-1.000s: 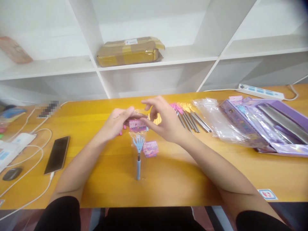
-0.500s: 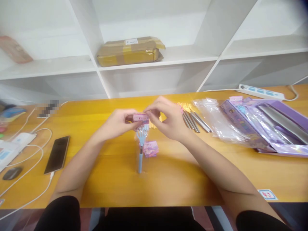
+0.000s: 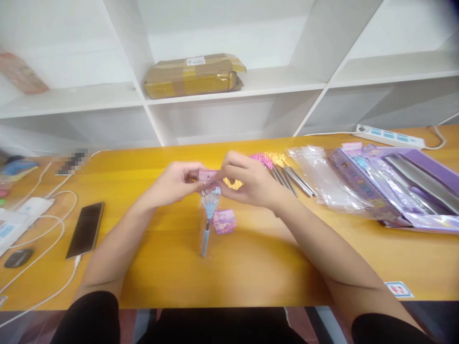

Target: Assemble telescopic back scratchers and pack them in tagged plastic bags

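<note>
Both hands meet over the middle of the table. My left hand [image 3: 178, 183] pinches the left end of a pink header card [image 3: 207, 176]. At the card's right end, the thumb and fingers of my right hand [image 3: 247, 180] are closed on it. Below the card hangs a clear bag holding a light blue hand-shaped stick [image 3: 207, 217], its handle pointing toward me. A small stack of pink cards [image 3: 224, 221] lies just right of the bag. Behind my right hand are pink and orange hand-shaped pieces [image 3: 275, 159] with silver rods [image 3: 294, 180].
Clear plastic bags [image 3: 324, 179] lie at the right, beside an open purple box [image 3: 412, 184]. A phone [image 3: 86, 229], cables and a black case [image 3: 18, 258] are at the left. White shelves hold a taped parcel [image 3: 193, 76]; a power strip [image 3: 390, 136] sits back right.
My right hand has turned and shifted slightly down, uncovering more of the pink pieces. The lower end of the bagged blue stick has swung a little left.
</note>
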Demonstrator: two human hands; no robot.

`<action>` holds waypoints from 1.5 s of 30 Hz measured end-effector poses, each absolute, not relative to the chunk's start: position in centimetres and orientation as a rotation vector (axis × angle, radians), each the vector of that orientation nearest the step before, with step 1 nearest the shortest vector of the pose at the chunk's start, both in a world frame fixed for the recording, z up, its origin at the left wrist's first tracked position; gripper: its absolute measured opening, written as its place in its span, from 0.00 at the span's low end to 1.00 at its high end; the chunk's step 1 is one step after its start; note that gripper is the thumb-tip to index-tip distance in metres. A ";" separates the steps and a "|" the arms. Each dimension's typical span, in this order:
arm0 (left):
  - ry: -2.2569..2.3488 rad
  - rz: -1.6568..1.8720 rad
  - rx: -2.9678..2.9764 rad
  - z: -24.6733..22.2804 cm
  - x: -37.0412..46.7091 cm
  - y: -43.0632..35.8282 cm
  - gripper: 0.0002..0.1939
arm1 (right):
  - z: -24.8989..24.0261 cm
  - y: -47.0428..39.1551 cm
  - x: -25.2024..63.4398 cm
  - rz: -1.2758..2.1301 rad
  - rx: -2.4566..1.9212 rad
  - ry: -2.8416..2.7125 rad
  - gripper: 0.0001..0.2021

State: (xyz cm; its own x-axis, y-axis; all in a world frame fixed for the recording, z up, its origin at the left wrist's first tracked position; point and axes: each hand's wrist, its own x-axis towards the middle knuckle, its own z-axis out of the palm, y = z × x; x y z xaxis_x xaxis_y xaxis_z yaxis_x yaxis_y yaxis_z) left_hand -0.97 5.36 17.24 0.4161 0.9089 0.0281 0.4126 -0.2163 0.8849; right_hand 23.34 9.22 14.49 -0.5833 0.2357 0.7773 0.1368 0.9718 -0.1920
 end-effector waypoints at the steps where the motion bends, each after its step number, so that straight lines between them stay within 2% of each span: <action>1: 1.128 0.722 1.799 17.3 -0.9 5.3 0.12 | 14.4 9.3 23.4 0.108 -0.255 -2.213 0.04; 8: 1.148 0.679 1.753 17.1 -1.3 5.5 0.16 | 13.8 9.8 23.8 -0.215 -0.238 -2.290 0.04; 13: 1.159 0.743 1.763 17.2 -1.1 5.5 0.19 | 13.6 10.1 23.8 -0.247 -0.175 -2.288 0.02; 18: 1.274 0.780 1.791 17.2 -0.6 5.1 0.21 | 14.2 9.3 22.9 0.261 -0.314 -2.131 0.01; 22: 1.275 0.796 1.802 17.0 -0.8 5.0 0.19 | 14.0 8.7 22.1 0.657 -0.578 -2.005 0.18; 24: 1.273 0.781 1.798 16.9 -0.9 5.1 0.19 | 13.7 8.7 21.9 0.815 -0.615 -1.989 0.20; 26: 1.270 0.778 1.803 16.9 -1.0 5.1 0.19 | 13.4 9.0 21.9 0.927 -0.605 -1.980 0.18; 32: 1.206 0.838 1.795 16.6 -0.9 5.3 0.21 | 13.1 9.6 22.1 1.090 -0.567 -1.969 0.16; 45: 1.182 0.705 1.833 16.9 -1.8 5.4 0.22 | 13.2 10.1 22.8 1.155 -0.511 -2.081 0.17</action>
